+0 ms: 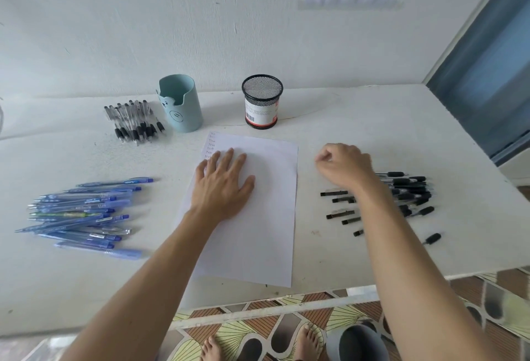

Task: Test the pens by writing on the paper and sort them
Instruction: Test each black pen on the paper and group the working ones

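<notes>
Left hand (222, 185) is down flat on the sheet of paper (258, 231), fingers straight and spread, palm pressing the page onto the white table (372, 119). It grips nothing. Just past its fingertips, in the paper's far left corner, runs a short column of handwritten test lines (212, 144), too small to read, the lowest ones touching the fingers.

Over to the right hand (344, 165): it hangs above bare tabletop just off the paper's right edge, well apart from the left hand. Its fingers are curled under into a loose fist with the thumb tucked against the forefinger, and no pen shows in it.

The heap of black pens (407, 191) lies behind that hand, on the person's side and outward, and the right forearm crosses over its inner half. A single short black piece (432, 237) sits apart, nearer the table's edge.

Out beyond the left hand's little-finger side is a spread of blue pens (83, 214), tips pointing away from the hand. Further off, ahead of that hand and to its outer side, lies a neat row of clear-barrelled pens with black grips (133, 119). Just beside them stands a pale teal pen holder with a bear face (180, 105). A black mesh pen cup (261, 102) stands upright ahead, between the two hands.
</notes>
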{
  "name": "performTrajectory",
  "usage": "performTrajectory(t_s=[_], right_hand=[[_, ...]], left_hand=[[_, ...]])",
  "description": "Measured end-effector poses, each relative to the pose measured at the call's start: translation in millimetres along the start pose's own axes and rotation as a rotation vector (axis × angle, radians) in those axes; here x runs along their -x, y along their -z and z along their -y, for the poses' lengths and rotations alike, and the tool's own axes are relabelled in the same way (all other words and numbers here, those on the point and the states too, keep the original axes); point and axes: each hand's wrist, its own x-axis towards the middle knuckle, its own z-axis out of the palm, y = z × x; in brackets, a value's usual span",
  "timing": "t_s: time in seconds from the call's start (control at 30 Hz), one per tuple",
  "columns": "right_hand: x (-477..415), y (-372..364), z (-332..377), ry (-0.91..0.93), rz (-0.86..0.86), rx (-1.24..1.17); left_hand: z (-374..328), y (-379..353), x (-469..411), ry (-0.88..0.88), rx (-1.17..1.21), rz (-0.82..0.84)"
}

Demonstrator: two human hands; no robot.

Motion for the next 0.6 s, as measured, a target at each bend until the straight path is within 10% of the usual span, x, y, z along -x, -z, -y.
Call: performTrajectory(t_s=[0.23, 0.6], right_hand=[[4.5, 14.2, -48.8, -0.175, 0.096, 0.118], [0.3, -17.2, -24.1, 0.226, -0.474, 0.017]], left_hand=[[0.1, -0.2, 1.2, 0.003, 0.008, -0.007], [1.9, -2.7, 2.6, -0.011, 0.028, -0.028]])
